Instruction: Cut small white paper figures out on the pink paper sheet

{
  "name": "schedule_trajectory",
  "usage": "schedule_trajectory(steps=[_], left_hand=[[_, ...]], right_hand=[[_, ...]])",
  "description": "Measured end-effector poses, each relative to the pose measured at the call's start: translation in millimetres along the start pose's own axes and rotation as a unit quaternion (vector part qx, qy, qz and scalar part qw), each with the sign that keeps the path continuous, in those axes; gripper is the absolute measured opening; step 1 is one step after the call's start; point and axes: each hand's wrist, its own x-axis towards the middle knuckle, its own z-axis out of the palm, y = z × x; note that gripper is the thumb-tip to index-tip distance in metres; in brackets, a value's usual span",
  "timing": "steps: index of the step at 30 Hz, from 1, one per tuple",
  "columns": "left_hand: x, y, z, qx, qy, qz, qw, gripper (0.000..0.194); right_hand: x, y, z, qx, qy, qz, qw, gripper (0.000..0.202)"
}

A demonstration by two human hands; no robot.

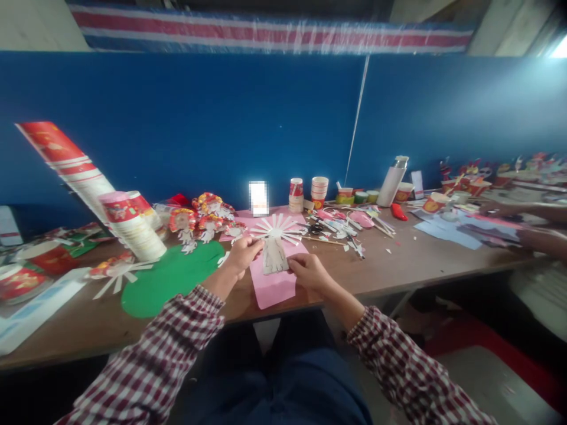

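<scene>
In front of me, above the desk edge, is a fan of white paper strips (278, 226) spread like rays. Below it is a greyish piece of card (275, 257) with outlines drawn on it; whether the two are joined I cannot tell. My left hand (241, 257) pinches the left side, where strips and card meet. With thumb and fingers closed, my right hand (309, 271) grips the card's lower right edge. Pink paper (273, 293) lies beneath both. Left of my left hand is a green sheet (177, 283) with paper lion-like cutouts (186, 227) at its far edge.
Stacked paper cups (137, 227) lean at the left, near a long white box (42, 310). Behind the pink paper stand more cups (319, 192). Scissors and scraps (341, 227) litter the right side, with a thermos (393, 182) beyond. Another person's hands (509, 212) are at far right.
</scene>
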Motion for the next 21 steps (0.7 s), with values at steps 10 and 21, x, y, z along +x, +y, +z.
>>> schedule_trajectory(steps=[10, 21], left_hand=[[-12, -7, 6.3, -0.025, -0.027, -0.006, 0.999, 0.042], [-23, -41, 18.2, -0.048, -0.003, -0.057, 0.997, 0.050]], right_hand=[[-5, -3, 9, -0.009, 0.031, 0.002, 0.999, 0.023], [-5, 3, 25, -0.038, 0.062, -0.016, 0.997, 0.020]])
